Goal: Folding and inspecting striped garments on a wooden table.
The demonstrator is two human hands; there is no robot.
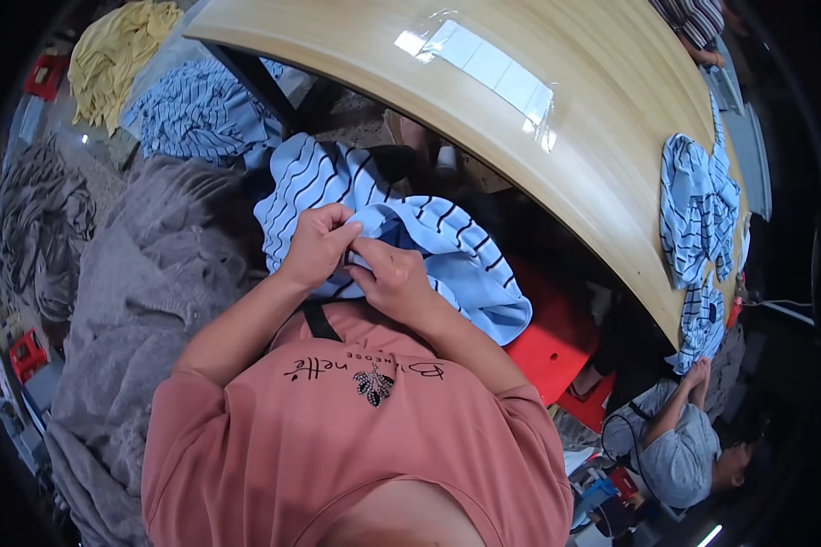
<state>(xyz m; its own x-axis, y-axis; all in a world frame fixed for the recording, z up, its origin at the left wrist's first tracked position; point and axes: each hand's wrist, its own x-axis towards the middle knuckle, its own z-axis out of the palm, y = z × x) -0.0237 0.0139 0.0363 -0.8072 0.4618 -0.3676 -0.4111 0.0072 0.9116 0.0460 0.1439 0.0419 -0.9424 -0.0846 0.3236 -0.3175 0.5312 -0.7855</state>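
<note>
A light blue garment (315, 178) with thin black stripes lies bunched over my lap, and its right part (479, 283) shows the plain blue inner side. My left hand (319, 244) pinches the garment's folded edge between thumb and fingers. Close beside it, my right hand (392, 275) grips the same edge, with the fingers curled in. The two hands nearly touch. The fingertips and the bit of cloth between them are partly hidden.
A wooden table (602, 118) stands ahead, with striped garments (698, 210) at its right end. A co-worker (689, 447) sits there. Grey cloth (155, 264), blue striped cloth (205, 114) and yellow cloth (123, 55) are heaped to the left. A red stool (547, 333) is right of me.
</note>
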